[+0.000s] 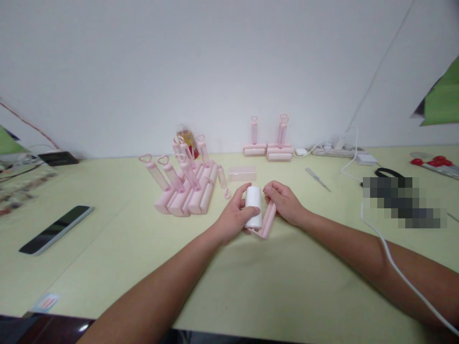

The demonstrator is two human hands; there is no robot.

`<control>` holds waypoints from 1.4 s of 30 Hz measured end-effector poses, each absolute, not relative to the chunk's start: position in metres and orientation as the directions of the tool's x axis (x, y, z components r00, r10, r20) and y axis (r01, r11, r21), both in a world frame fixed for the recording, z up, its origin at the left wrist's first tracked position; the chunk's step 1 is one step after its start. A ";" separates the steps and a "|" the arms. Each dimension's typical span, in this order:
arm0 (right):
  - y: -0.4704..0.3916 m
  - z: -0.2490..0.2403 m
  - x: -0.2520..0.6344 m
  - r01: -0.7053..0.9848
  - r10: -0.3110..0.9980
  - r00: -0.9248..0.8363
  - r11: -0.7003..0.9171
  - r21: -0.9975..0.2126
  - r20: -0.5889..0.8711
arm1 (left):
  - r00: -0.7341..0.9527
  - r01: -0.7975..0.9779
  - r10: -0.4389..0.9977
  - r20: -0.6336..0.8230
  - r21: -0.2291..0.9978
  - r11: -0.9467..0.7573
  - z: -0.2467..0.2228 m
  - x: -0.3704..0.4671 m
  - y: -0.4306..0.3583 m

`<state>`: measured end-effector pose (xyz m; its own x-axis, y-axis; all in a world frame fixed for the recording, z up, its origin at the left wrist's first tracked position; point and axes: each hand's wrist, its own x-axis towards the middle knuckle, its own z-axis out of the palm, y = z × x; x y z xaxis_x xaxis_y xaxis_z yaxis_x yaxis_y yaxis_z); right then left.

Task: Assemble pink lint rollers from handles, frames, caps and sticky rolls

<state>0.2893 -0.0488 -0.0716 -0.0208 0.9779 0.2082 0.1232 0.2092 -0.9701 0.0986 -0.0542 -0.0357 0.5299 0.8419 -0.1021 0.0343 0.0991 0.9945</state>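
Note:
My left hand (236, 212) is wrapped round a white sticky roll (254, 203), its thumb lying across the front. Beside the roll, my right hand (283, 200) grips the upper end of a pink lint roller frame (267, 222). The frame's lower end reaches under the roll, close to the left fingers. Just beyond the hands lie a clear pink cover (242, 174), a loose pink handle (222, 177) and a small pink heart-shaped loop piece (227, 193).
Several pink lint rollers (186, 196) stand grouped at left, others (279, 152) by the wall. A thin knife-like tool (317, 178) lies right of centre. A phone-like device (57, 230) is at left, a power strip (335, 151) at back right. A white cable (394, 265) crosses my right forearm.

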 end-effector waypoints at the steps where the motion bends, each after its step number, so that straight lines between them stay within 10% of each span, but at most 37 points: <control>1: -0.049 -0.072 0.289 0.126 0.975 -0.023 0.223 -0.967 0.222 | 0.541 0.038 0.834 -0.111 0.993 0.108 -0.037 0.099 -0.054; 28: -0.064 -0.063 0.277 0.155 0.941 0.014 0.331 -0.931 0.337 | 0.500 0.253 0.860 0.103 0.932 -0.258 -0.039 0.101 -0.064; 42: -0.061 -0.066 0.280 -0.244 0.944 -0.210 0.203 -0.948 0.256 | 0.559 0.397 0.817 0.143 0.819 -0.415 -0.031 0.090 -0.056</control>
<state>0.2799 -0.0608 -0.0662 -0.2097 0.9438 0.2557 -0.2436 0.2028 -0.9484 0.0902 -0.0564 -0.0312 0.5589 0.8168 0.1429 0.3972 -0.4150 0.8185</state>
